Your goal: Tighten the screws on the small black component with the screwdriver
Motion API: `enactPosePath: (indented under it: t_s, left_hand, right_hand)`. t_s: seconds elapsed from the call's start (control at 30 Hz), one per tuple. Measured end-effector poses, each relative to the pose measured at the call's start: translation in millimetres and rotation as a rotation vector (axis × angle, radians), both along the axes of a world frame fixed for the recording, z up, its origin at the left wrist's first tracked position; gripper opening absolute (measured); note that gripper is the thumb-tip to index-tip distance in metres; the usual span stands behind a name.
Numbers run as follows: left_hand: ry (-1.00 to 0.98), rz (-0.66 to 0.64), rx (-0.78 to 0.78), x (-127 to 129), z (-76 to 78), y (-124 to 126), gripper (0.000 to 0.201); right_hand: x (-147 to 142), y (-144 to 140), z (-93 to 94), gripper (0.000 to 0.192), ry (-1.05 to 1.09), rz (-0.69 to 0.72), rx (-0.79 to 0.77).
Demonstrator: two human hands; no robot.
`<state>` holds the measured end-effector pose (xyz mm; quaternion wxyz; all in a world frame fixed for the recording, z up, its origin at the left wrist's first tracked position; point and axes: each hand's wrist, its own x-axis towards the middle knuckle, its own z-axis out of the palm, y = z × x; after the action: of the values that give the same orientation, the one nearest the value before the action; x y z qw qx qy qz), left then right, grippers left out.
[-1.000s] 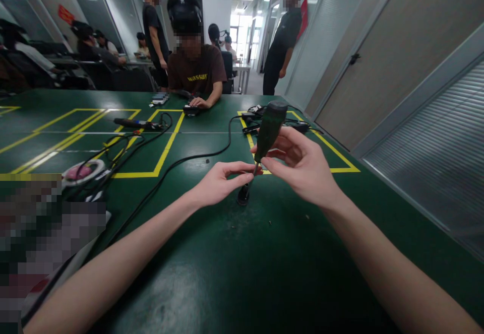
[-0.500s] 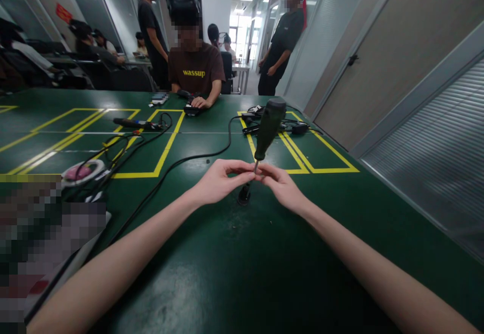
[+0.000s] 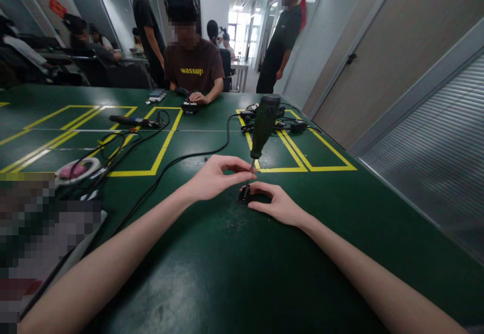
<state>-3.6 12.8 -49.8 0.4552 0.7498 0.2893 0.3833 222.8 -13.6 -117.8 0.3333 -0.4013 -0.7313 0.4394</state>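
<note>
A screwdriver (image 3: 265,125) stands handle up and slightly tilted, its dark green grip at the top and its thin shaft running down to a small black round base (image 3: 244,198) on the table. My left hand (image 3: 215,177) pinches the shaft just below the grip between thumb and fingertips. Lower down, my right hand (image 3: 280,205) curves around the black base from the right, thumb on the near side and fingers on the far side. The screwdriver's tip is hidden in or behind the base.
The green table (image 3: 212,273) bears yellow tape outlines. A black cable (image 3: 170,165) crosses it to my left, near a tape roll (image 3: 88,165) and a dark tool (image 3: 130,121). Adapters and cables (image 3: 295,126) lie beyond the screwdriver. A person (image 3: 192,67) sits opposite.
My right hand has moved down from the shaft to the black base. My left hand stays pinched on the shaft. The screwdriver has shifted slightly left in view.
</note>
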Motion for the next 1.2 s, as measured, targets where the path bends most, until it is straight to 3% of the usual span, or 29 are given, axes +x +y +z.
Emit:
enactPosePath:
  t_s: [0.37, 0.6, 1.2]
  left_hand:
    - [-0.010, 0.021, -0.020, -0.5, 6.6, -1.9, 0.018]
    - [-0.085, -0.051, -0.203, 0.7, 3.5, -3.1, 0.026]
    - [-0.097, -0.132, -0.288, -4.7, 8.2, -4.3, 0.026]
  right_hand:
    - [-3.5, -0.7, 0.8, 0.023, -0.025, -0.010, 0.035]
    - [-3.6, -1.4, -0.4, 0.028, -0.018, -0.015, 0.032]
    - [-0.5, 0.4, -8.1, 0.031, -0.027, -0.015, 0.058]
